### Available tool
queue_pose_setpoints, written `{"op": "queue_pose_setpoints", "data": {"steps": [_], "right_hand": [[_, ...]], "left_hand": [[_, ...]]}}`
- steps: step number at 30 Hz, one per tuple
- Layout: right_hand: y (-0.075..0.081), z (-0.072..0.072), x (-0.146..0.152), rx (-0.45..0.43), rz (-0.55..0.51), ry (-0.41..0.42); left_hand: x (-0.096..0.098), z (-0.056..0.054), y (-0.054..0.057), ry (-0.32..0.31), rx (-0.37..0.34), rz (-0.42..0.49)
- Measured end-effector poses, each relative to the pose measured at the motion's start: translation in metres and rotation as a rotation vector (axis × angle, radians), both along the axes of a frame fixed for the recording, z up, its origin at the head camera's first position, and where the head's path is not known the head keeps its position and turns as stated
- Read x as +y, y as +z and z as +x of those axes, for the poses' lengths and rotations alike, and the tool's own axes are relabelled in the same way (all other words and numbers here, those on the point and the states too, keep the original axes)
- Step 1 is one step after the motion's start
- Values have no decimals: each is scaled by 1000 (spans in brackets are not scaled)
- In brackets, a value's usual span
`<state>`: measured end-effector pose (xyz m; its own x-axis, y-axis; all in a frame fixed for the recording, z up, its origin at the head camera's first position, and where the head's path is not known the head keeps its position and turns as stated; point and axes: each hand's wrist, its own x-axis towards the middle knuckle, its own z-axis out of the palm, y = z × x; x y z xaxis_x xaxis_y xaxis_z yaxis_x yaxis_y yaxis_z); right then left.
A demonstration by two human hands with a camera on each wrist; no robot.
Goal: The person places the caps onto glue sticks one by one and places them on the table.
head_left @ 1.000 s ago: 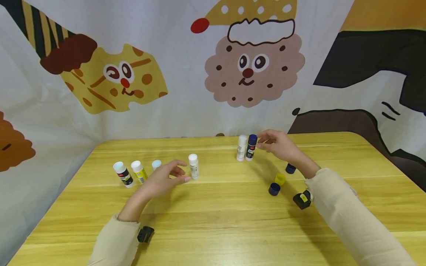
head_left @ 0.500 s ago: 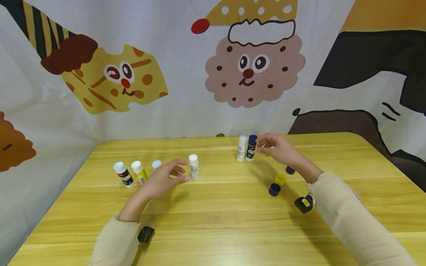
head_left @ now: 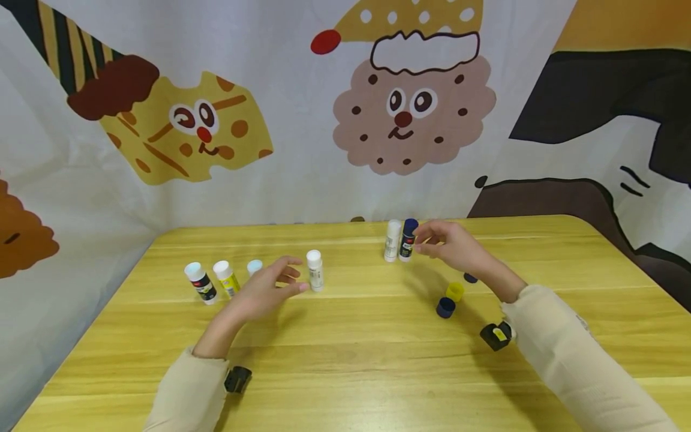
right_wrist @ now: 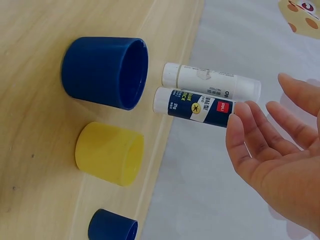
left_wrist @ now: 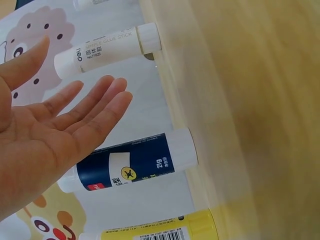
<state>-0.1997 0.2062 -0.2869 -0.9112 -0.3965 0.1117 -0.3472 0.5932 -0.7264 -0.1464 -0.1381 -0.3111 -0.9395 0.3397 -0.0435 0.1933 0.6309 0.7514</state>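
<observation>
My left hand (head_left: pixel 267 291) hovers with relaxed fingers just left of a white glue stick (head_left: pixel 315 273) that stands upright. Its palm shows in the left wrist view, where nothing is held. Beyond it stand a navy-labelled glue stick (left_wrist: pixel 132 162) and a yellow glue stick (left_wrist: pixel 165 227). At the back, my right hand (head_left: pixel 453 243) is beside a navy-capped glue stick (head_left: pixel 407 240), its fingers loosely bent around nothing. Whether a fingertip touches that stick I cannot tell. Close to its left stands another white glue stick (head_left: pixel 391 241).
Below the right forearm lie a yellow cap (head_left: pixel 455 291) and two navy caps, one a navy cap (head_left: pixel 445 308) in front. At the left stands an uncapped glue stick with a dark label (head_left: pixel 201 285). A printed cloth (head_left: pixel 302 150) hangs behind the wooden table (head_left: pixel 345 372).
My right hand has drifted slightly toward me and down beside the navy-capped glue stick. The left hand and all the glue sticks have stayed in place.
</observation>
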Motion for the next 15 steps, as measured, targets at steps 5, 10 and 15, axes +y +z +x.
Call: {"op": "queue_pose_setpoints", "data": {"steps": [5, 10, 15], "right_hand": [[0, 1, 0, 7, 10, 12], [-2, 2, 2, -6, 18, 7], [-3, 4, 3, -11, 12, 30]], "left_hand": [[2, -1, 0, -4, 1, -2], [4, -3, 0, 4, -11, -7], [6, -7, 1, 4, -17, -19]]}}
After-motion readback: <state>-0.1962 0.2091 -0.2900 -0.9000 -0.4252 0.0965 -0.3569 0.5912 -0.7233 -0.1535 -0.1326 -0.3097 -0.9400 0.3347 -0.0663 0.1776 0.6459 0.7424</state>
